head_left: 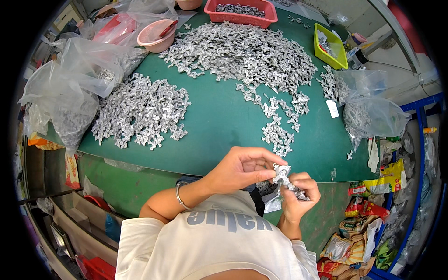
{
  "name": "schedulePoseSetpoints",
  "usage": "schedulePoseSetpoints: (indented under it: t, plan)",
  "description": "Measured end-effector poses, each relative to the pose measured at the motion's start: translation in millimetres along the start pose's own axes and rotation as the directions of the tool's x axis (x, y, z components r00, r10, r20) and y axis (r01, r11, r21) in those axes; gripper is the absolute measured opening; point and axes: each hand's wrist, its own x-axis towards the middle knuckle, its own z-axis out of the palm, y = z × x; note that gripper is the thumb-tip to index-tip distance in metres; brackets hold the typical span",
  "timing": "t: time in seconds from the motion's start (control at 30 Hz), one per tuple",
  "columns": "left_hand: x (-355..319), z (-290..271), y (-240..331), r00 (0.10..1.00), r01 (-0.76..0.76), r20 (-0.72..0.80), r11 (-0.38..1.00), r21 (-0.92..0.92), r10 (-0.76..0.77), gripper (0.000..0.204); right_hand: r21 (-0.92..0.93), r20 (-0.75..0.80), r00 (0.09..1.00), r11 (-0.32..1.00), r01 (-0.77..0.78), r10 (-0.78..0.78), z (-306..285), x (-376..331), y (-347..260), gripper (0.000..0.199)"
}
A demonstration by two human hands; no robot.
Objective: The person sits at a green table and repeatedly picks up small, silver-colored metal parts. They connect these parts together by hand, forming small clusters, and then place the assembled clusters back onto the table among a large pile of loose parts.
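My right hand (298, 196) covers most of the metal pieces (294, 190) I grip (how many, I cannot tell). At the frame's top edge, the red tray (241, 17) is cut off; its contents are too small to identify.

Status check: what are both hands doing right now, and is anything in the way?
Left hand and right hand both pinching one small silver cast-metal part. Held above green table edge. Nothing between them.

Two heaps of metal parts (140, 112) on table (219, 121), bags (70, 88) left, trays (241, 11) behind
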Motion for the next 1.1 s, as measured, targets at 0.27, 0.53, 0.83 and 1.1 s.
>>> schedulePoseSetpoints:
  t: [0.27, 0.53, 0.83, 1.1]
  plan:
    - [4.3, -1.2, -8.2, 0.993, -0.080, -0.086, 0.996, -0.028, 0.077, 0.018, 0.371, -0.081, 0.926, 0.873, -0.316, 0.369, 16.6, 6.8, -2.3, 0.014]
    - [5.2, -1.7, -16.7, 0.989, 0.078, -0.137, 0.988, 0.133, -0.060, 0.016, 0.428, -0.010, 0.891, 0.807, -0.407, 0.454, 17.5, 13.2, 8.9, 0.020]
    - [8.3, -3.6, -29.3, 0.997, 0.062, -0.057, 0.986, 0.152, -0.054, 0.018, 0.553, -0.116, 0.808, 0.713, -0.430, 0.577, 17.4, 16.6, 12.5, 0.020]
    - [27.3, -31.2, -71.2, 0.978, 0.145, -0.209, 0.755, 0.639, -0.010, 0.020, 0.933, -0.053, 0.690, 0.282, -0.224, 0.722, -33.3, 32.8, 46.3, 0.016]
